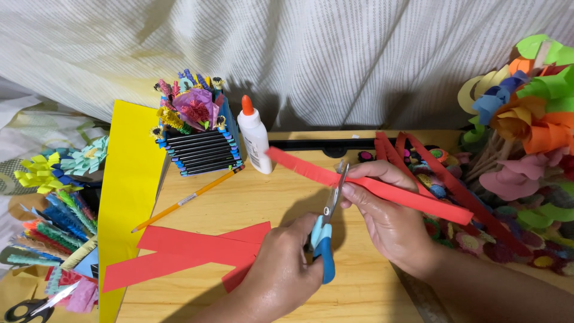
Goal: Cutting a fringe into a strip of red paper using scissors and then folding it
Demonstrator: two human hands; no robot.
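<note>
My left hand grips blue-handled scissors, blades pointing up and away from me. The blades straddle the near edge of a long red paper strip. My right hand pinches that strip just right of the blades and holds it slanted above the wooden table. The strip's left part shows small cuts along its edge. Its right end runs past my right hand toward the paper flowers.
Several flat red strips lie left of my left hand, partly on a yellow sheet. A pencil, a glue bottle and a decorated box stand behind. Paper flowers crowd the right; black scissors lie bottom left.
</note>
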